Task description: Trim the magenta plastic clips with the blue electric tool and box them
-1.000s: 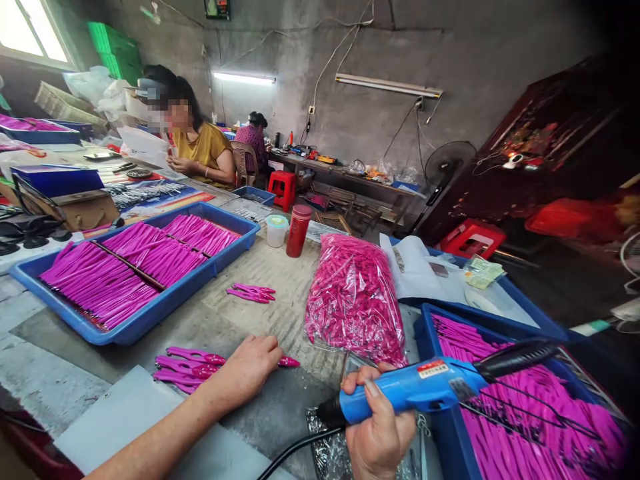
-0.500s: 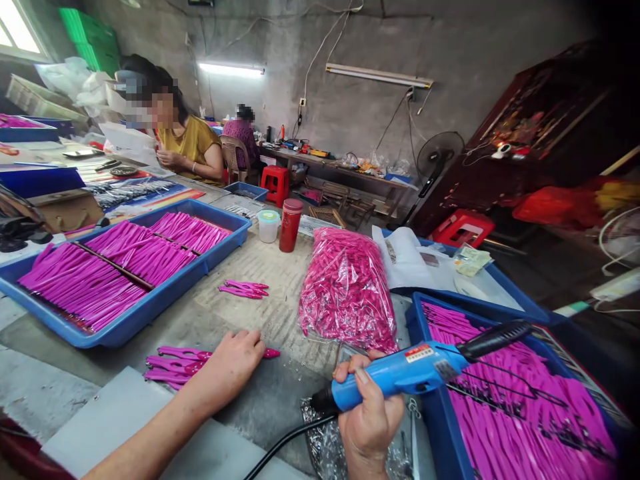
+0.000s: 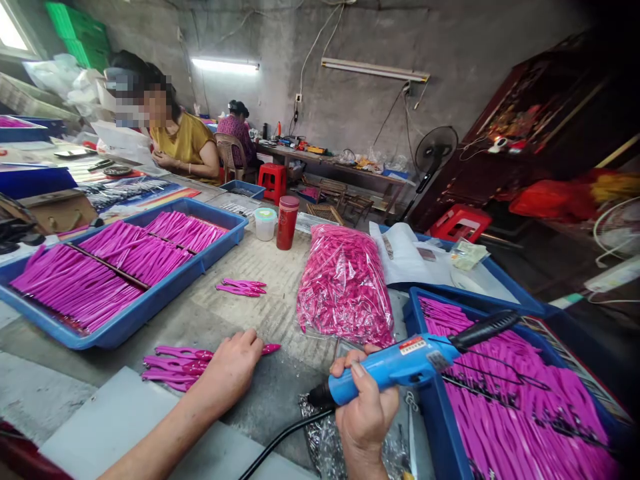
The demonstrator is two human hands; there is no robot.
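My right hand point(image 3: 367, 408) grips a blue electric hand tool point(image 3: 400, 367) with a black tip and a black cord, held level and pointing right over a blue tray of magenta plastic pieces point(image 3: 505, 400). My left hand point(image 3: 231, 370) rests palm down on the table, on a small bunch of magenta pieces point(image 3: 173, 365); a pink-tipped one pokes out past the fingers. Whether the fingers close round a piece is hidden. A clear bag full of pink parts point(image 3: 343, 287) lies just beyond both hands.
A long blue tray of sorted magenta pieces point(image 3: 120, 267) fills the left. A few loose magenta pieces point(image 3: 241, 287), a red flask point(image 3: 287, 222) and a small tub point(image 3: 265, 223) stand mid-table. A foil packet point(image 3: 325, 443) lies under my right wrist. Two seated people work at the back left.
The view has swung a little to the right and down. Both hands keep their places on the table; the blue tool stays in my right hand.
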